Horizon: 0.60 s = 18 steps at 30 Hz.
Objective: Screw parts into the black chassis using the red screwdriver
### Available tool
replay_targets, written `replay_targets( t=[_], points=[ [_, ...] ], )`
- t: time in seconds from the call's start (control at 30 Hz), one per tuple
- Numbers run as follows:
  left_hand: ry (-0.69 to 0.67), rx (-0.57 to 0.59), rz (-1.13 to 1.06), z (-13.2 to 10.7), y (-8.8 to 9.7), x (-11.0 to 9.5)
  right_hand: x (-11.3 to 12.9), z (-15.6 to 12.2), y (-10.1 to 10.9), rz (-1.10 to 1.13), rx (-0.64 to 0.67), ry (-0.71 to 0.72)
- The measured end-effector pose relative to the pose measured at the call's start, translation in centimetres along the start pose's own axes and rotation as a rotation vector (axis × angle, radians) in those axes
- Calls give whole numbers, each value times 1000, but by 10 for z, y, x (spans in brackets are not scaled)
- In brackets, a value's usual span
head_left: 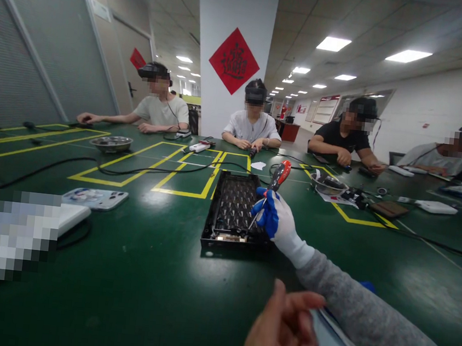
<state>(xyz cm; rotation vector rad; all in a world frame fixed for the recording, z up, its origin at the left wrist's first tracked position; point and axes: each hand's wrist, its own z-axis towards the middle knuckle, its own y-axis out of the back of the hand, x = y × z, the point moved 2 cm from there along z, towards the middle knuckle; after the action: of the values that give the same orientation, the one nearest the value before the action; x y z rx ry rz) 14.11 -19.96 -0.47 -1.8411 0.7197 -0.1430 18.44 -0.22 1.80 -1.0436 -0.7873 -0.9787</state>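
My right hand (278,216), in a white glove with blue-coated fingers, is closed around a screwdriver (281,175) with a red and black handle. Its thin metal shaft slants down into a black rectangular casing (234,201), near the front right. Whether the tip touches anything in there I cannot tell. The casing lies flat, showing a patterned floor and a pale metallic strip at the near end. Bare and close to the camera, my left hand (284,333) is open, thumb raised and index finger pointing right. It holds nothing visible. A pale blue-white sheet-like thing (337,338) shows beside it.
A phone (96,198) and a white device (73,214) lie to the left. Metal bowls (111,144) (329,183) stand farther back. Black cables (152,170) cross the green table (141,274). A brown wallet-like item (389,209) is at right. Several people sit opposite.
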Motion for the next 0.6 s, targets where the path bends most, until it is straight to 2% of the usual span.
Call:
replay_targets(
  t=[0.03,0.1,0.2,0.33,0.5,0.6],
  points=[
    [-83,-28,23,0,-4,-14,0,0,0,2,-1,-5],
    [-162,-76,81,-4,-8,-37,0,0,0,3,-5,-17],
    [-275,-74,159,-16,-8,-56,0,1,0,-4,-7,-17],
    [-309,-61,256,-26,-7,-57,0,1,0,-12,-14,-10],
    [-357,-11,340,-26,-8,-55,0,1,0,-8,-11,-5],
    [-506,-15,434,-29,-11,-67,0,0,0,-9,-11,-14]
  ],
)
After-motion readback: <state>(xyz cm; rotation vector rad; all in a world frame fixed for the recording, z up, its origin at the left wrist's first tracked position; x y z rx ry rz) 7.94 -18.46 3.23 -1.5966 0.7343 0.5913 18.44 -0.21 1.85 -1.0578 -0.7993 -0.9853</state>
